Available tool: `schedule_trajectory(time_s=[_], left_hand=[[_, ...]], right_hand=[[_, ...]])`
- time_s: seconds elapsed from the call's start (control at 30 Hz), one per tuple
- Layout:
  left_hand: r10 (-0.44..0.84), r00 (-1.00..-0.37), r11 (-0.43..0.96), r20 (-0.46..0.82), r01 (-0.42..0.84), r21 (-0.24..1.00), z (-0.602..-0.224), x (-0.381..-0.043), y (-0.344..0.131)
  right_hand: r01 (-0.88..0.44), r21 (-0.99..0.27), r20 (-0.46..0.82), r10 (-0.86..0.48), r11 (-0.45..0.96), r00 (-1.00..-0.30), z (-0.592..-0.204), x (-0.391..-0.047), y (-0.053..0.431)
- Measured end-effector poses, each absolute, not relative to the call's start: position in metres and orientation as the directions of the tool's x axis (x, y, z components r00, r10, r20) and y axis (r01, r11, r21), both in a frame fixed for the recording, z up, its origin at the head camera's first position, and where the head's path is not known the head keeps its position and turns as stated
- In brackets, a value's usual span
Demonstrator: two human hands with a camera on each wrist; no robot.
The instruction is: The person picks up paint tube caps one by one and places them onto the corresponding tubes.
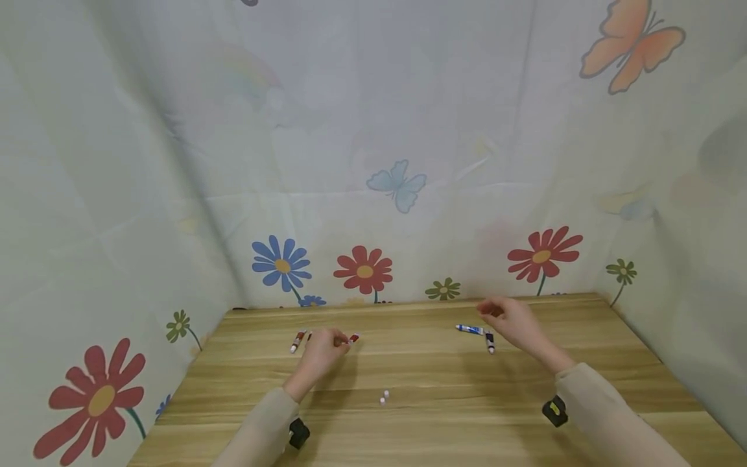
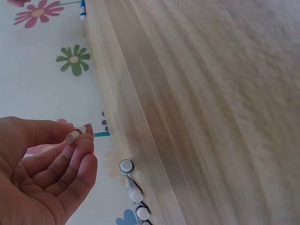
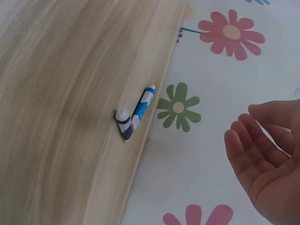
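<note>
My left hand pinches a small red-and-white paint tube between thumb and fingertips. In the left wrist view the tube's pale end pokes out of the grip. Beside this hand another red tube with a white cap lies on the table; more white-capped tubes show in the left wrist view. My right hand is raised over the table's far right part, fingers loosely bent and holding nothing. Close to it lie a blue-and-white tube and a dark tube with a white cap, their ends nearly meeting.
Two small white caps sit on the wooden table near its middle. A pale cloth printed with flowers and butterflies hangs along the table's back and sides. Each wrist carries a small black camera.
</note>
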State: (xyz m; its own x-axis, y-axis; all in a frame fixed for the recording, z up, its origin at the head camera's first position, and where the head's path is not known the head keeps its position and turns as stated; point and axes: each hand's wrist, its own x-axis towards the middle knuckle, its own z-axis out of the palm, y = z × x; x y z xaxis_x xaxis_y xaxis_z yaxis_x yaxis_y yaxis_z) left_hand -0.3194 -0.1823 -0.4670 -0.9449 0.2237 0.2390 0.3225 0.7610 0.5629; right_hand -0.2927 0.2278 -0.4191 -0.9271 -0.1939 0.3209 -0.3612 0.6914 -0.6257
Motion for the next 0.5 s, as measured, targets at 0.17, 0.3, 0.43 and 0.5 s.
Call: schedule_trajectory(time_s=[0.17,0.3,0.43,0.5], left_hand=[[0.216,-0.954,0.765,0.207,0.297,0.571,-0.469,-0.319,-0.183],[0.205,-0.961,0.772,0.186,0.275,0.572,-0.471,-0.32,-0.184],[0.201,-0.963,0.778,0.181,0.269,0.568,-0.472,-0.321,-0.184],[0.206,-0.961,0.78,0.186,0.276,0.562,-0.471,-0.321,-0.184]], right_hand=[[-0.366,-0.594,0.282,-0.241,0.716,-0.929,-0.426,-0.298,0.235],[-0.383,-0.576,0.259,-0.284,0.722,-0.923,-0.432,-0.302,0.241],[-0.38,-0.554,0.21,-0.318,0.741,-0.925,-0.436,-0.304,0.246],[-0.374,-0.539,0.174,-0.335,0.755,-0.926,-0.438,-0.304,0.248]])
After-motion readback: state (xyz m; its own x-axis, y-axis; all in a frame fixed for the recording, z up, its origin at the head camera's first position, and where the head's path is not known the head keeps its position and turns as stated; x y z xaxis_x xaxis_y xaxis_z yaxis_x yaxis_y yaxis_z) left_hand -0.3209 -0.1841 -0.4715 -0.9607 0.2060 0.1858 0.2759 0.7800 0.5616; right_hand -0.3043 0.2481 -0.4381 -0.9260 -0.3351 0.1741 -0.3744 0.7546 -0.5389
